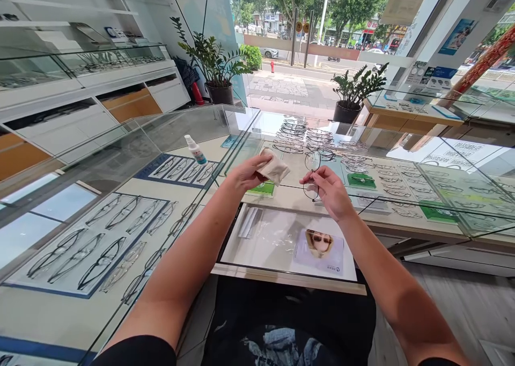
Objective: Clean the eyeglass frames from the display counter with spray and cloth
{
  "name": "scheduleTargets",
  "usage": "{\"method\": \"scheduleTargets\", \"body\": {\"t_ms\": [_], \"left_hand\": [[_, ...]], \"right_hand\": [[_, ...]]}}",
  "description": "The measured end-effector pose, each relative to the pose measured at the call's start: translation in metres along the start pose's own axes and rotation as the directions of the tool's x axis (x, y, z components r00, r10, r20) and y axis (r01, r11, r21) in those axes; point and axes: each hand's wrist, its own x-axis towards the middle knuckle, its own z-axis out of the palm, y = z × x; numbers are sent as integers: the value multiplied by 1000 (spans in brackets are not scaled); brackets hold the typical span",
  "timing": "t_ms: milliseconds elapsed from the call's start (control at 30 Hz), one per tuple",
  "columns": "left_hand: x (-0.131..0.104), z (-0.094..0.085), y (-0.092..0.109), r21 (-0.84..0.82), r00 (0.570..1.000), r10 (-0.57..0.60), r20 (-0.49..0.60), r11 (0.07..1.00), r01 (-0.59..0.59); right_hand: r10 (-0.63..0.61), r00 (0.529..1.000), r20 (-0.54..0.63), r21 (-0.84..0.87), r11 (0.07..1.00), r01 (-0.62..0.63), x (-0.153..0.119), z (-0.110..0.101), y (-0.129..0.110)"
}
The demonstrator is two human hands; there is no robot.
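Note:
A folded beige cloth [274, 167] is gripped between the thumb and fingers of my left hand [252, 173]. To its right, my right hand [330, 190] pinches a pair of thin-rimmed eyeglasses [313, 161] near the bridge, one round lens above the fingers and the other below. Cloth and eyeglasses are apart, both held above the glass counter. Behind my left forearm, a small white spray bottle [196, 150] with bluish liquid stands on the glass. My left fingertips are partly hidden by the cloth.
Below my hands, a pulled-out drawer [277, 248] holds a printed card [322, 248] and a clear strip. Rows of eyeglass frames [292, 132] lie under the glass ahead and on trays [92, 237] at left. Potted plants [220, 71] stand by the window.

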Motion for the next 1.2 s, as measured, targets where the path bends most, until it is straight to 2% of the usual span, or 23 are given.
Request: {"method": "scheduleTargets", "body": {"t_ms": [100, 200, 400, 667, 967, 1100, 1200], "left_hand": [[-12, 14, -11, 49, 992, -95, 85, 995, 91], [-17, 22, -23, 74, 968, -130, 213, 990, 117], [-21, 26, -36, 99, 925, -112, 363, 992, 81], [-26, 26, -43, 140, 878, -115, 465, 989, 55], [-32, 39, -46, 74, 889, -51, 455, 997, 19], [-30, 38, -43, 24, 925, -66, 374, 998, 61], [-28, 38, -41, 22, 924, -85, 373, 996, 82]], "right_hand": [[-40, 999, -9, 4, 999, 40, 0, 0, -2], [-69, 997, -16, -23, 997, 69, 1, 0, -3], [-81, 997, -4, -59, 995, 81, 0, 1, -3], [-129, 991, -22, -56, 990, 128, 1, 1, -2], [-134, 990, -53, -64, 989, 130, 1, 3, -2], [-121, 991, -63, -90, 989, 115, 1, 3, -2], [-128, 990, -61, -97, 988, 122, 2, 1, -1]]}}
